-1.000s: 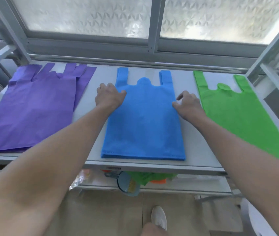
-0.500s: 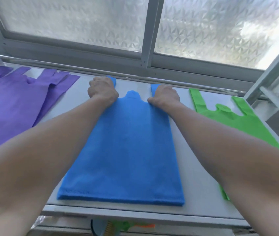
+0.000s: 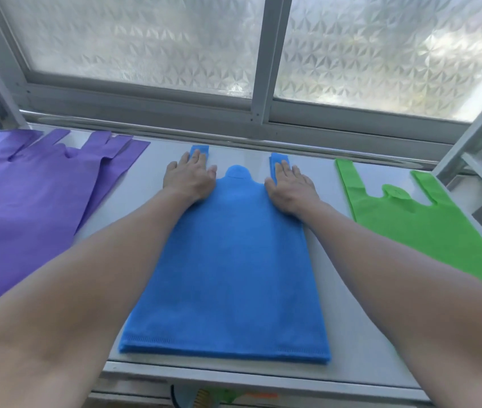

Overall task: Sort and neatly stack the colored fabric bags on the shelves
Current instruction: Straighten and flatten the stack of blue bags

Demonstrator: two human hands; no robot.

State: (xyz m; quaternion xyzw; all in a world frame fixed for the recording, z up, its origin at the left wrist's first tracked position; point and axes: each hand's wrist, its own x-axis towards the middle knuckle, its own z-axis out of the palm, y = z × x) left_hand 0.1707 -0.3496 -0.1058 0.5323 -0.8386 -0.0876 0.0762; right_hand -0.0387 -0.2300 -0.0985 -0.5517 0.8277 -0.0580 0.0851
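A stack of blue fabric bags lies flat in the middle of the white shelf, handles pointing toward the window. My left hand rests flat, fingers spread, on the left handle and shoulder of the blue bags. My right hand lies flat on the right handle and shoulder. A stack of purple bags lies to the left, its layers fanned out unevenly. A green bag lies to the right, partly behind my right forearm.
A frosted sliding window with a grey frame runs along the back of the shelf. Metal shelf uprights stand at the far left and right. Green and orange items show on a lower shelf.
Both hands slid from the sides of the blue bags up to the handles, then flattened from curled fists to spread palms. The camera moved closer and lower.
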